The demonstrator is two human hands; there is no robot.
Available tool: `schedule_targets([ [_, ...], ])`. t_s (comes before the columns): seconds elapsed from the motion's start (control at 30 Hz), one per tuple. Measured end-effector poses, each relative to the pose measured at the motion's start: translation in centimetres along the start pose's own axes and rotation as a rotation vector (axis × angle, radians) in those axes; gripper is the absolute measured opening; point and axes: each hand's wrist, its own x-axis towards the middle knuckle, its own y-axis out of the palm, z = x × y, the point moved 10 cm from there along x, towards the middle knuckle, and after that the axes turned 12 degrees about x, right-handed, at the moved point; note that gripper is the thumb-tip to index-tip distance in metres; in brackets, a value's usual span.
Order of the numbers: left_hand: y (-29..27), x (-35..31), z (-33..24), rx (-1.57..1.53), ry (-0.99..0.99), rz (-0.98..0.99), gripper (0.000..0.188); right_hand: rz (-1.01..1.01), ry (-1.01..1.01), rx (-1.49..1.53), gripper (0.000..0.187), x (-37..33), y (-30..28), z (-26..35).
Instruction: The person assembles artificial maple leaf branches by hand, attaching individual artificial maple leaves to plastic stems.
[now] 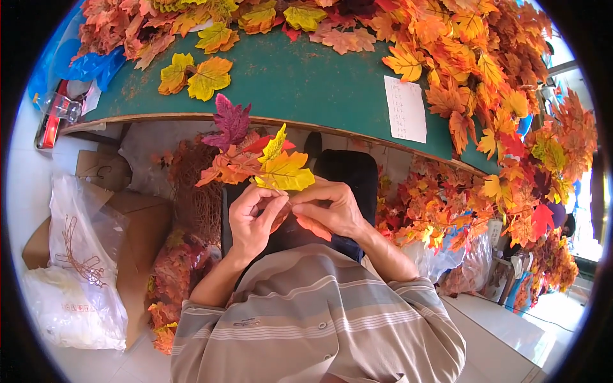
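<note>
A spray of artificial maple leaves [285,171] in yellow, orange, red and purple is held up over my lap, just off the table's near edge. My left hand [250,216] pinches it low down, thumb against the fingers. Close beside it, my right hand [333,207] is closed with thumb and fingertips together at the base of the yellow leaf. An orange leaf [313,226] hangs below the right fingers. The stem between the fingertips is too small to make out.
The green table [287,83] carries loose yellow-orange leaves [209,78], a handwritten paper sheet [405,110] and a large heap of orange leaves [472,57] at right. A white plastic bag [76,306] and cardboard [143,236] stand at lower left. Bagged leaves [175,274] lie beside me.
</note>
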Motion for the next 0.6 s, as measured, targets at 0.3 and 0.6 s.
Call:
schedule_targets([
  [0.3,0.39,0.11,0.07,0.003,0.008,-0.023,0.005,0.007,0.051,-0.016,0.009,-0.12,-0.02,-0.37],
  [0.6,0.26,-0.08,-0.45,0.065,0.045,-0.048,0.006,0.018,0.041,-0.051,0.009,-0.14,0.04,-0.37],
])
